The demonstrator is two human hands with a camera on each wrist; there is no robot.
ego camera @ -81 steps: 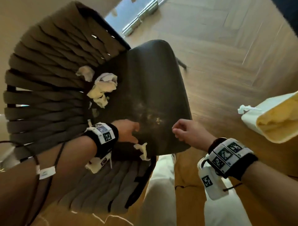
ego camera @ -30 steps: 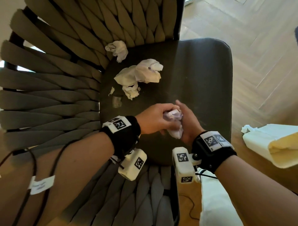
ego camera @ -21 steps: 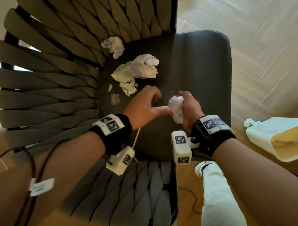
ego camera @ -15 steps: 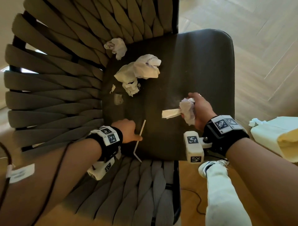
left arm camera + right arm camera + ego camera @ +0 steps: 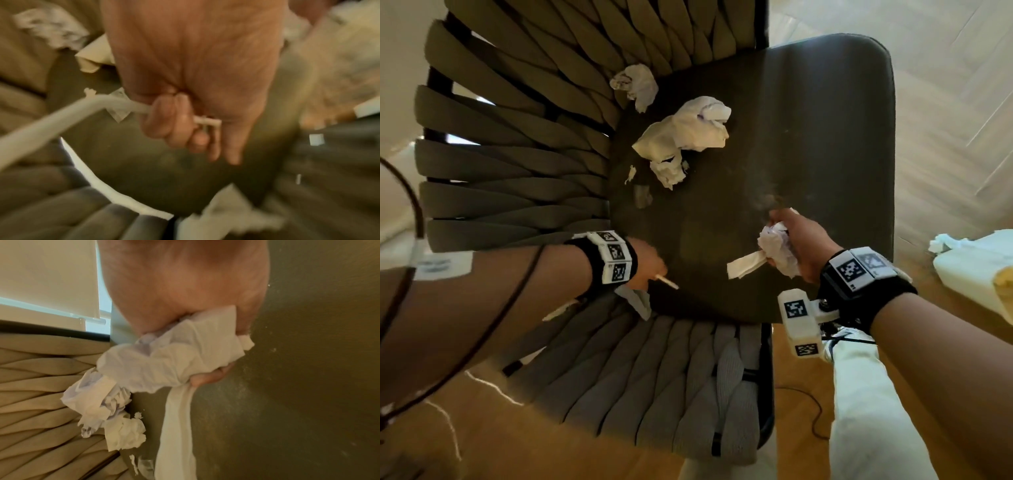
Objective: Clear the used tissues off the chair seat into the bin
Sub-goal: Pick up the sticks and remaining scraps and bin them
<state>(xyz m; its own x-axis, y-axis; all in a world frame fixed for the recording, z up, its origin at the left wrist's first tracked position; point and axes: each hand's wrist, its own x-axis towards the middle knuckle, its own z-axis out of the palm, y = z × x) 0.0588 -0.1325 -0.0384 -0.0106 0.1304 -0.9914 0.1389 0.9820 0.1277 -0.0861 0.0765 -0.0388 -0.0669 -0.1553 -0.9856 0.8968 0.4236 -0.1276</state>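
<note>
On the dark chair seat [image 5: 808,154], a large crumpled tissue [image 5: 688,132] and a smaller one [image 5: 635,84] lie at the back left, with small scraps [image 5: 642,195] beside them. My right hand [image 5: 784,236] grips a tissue wad [image 5: 777,248] above the seat's front right, a strip hanging from it. The right wrist view shows that wad [image 5: 170,360] in my right hand [image 5: 205,356], with the seat tissues [image 5: 98,402] behind. My left hand [image 5: 654,270] at the front left grips a bent white straw [image 5: 61,116]. The white bin [image 5: 979,270] stands on the floor to the right.
Woven straps [image 5: 517,164] form the chair's back and arms around the seat on the left and front. Wooden floor [image 5: 945,102] lies to the right. My white trouser leg [image 5: 869,411] and a thin cable [image 5: 811,411] are below the seat's front edge.
My left hand passed the wad to my right hand, dropped to the front left, and has closed round the straw and lifted it. My right hand keeps the wad.
</note>
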